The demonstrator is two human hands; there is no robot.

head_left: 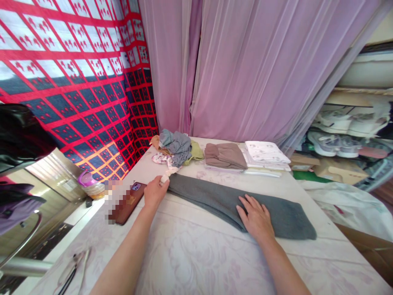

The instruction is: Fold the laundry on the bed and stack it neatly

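Observation:
A pair of dark grey trousers point(211, 194), folded lengthwise, lies across the table, narrower at its left end. My right hand point(258, 218) rests flat on the trousers right of their middle, fingers spread. At the narrow end, my left hand point(156, 191) is closed, fingers pinched on a small whitish piece point(164, 179); whether that belongs to the trousers I cannot tell. Just beyond it sits a crumpled heap of clothes point(176, 145) in blue-grey, green and tan. Left of my left hand lies a phone in a brown case point(130, 207).
Behind the trousers are a folded brown garment point(225, 155) and a stack of folded white cloth point(267, 152). Glasses or cords point(75, 270) lie at the front left. Purple curtains point(245, 69) hang behind the table point(208, 262). Shoes point(334, 143) stand on a rack at right.

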